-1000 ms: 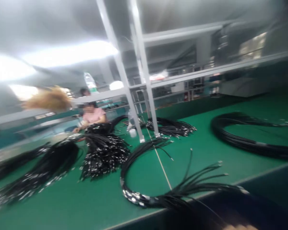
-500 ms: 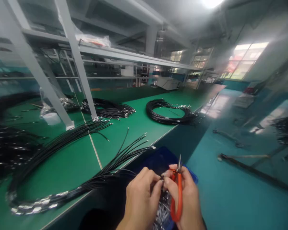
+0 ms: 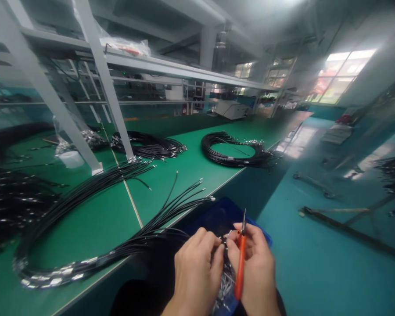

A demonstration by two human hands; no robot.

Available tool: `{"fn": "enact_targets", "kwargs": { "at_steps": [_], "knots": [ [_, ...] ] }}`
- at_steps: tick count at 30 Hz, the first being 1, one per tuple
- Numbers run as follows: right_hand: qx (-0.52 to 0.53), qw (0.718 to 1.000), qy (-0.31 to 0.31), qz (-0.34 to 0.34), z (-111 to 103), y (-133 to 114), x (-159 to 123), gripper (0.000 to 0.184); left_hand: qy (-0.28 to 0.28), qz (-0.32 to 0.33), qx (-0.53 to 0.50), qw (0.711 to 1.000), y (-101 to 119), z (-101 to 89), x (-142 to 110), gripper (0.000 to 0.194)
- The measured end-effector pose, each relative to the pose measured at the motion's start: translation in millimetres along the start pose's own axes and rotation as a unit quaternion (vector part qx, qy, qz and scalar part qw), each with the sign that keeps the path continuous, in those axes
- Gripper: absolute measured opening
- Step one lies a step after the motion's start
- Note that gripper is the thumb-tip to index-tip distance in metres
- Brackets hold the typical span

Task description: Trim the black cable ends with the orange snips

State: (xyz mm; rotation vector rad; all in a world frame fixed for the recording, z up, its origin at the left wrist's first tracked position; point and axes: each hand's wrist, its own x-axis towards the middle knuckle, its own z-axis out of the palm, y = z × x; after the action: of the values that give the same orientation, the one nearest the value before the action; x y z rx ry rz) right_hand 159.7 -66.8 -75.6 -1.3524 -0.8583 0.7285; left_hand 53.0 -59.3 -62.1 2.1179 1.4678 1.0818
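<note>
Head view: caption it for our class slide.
Right hand holds orange-handled tool near left hand, over a blue bin beside black cables.

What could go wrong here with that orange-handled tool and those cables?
The orange-handled tool in the right hand has an exposed pointed tip, which might prick someone. The small piece held by the left hand could slip among the loose metal parts below. The cable bundle overhangs the table edge, so a sleeve might snag it.
</note>
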Motion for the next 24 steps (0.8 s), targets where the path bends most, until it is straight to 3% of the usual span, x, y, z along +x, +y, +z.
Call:
{"fn": "enact_targets", "kwargs": {
  "at_steps": [5, 7, 9, 11, 13, 15, 17, 19, 24],
  "knots": [
    [-0.134, 0.987, 0.046, -0.075, 3, 3, -9, 0.026, -0.007, -0.01, -0.005, 1.0, -1, -1.3, -1, 0.018],
    [-0.164, 0.981, 0.03, -0.099, 3, -1, -15, 0.024, -0.016, -0.032, -0.037, 0.999, -4, -5.0, 2, 0.018],
    [-0.136, 0.985, -0.024, -0.103, 0, -5, -17, 0.024, -0.033, -0.059, -0.091, 0.994, -8, -11.1, 7, 0.017],
    [-0.045, 0.99, -0.12, -0.055, -7, -8, -14, 0.028, -0.054, -0.082, -0.159, 0.982, -13, -18.5, 14, 0.015],
    [0.067, 0.969, -0.233, 0.041, -16, -9, -6, 0.033, -0.072, -0.098, -0.223, 0.967, -19, -25.6, 19, 0.015],
    [0.145, 0.915, -0.354, 0.133, -27, -9, 2, 0.039, -0.088, -0.107, -0.274, 0.952, -23, -31.0, 23, 0.016],
    [0.172, 0.865, -0.431, 0.193, -37, -8, 7, 0.049, -0.101, -0.108, -0.311, 0.939, -27, -34.5, 25, 0.017],
    [0.163, 0.852, -0.443, 0.226, -45, -8, 7, 0.049, -0.115, -0.109, -0.336, 0.928, -30, -36.4, 25, 0.018],
    [0.132, 0.866, -0.412, 0.252, -48, -8, 0, 0.038, -0.126, -0.095, -0.349, 0.924, -31, -36.1, 25, 0.016]
  ]
}}
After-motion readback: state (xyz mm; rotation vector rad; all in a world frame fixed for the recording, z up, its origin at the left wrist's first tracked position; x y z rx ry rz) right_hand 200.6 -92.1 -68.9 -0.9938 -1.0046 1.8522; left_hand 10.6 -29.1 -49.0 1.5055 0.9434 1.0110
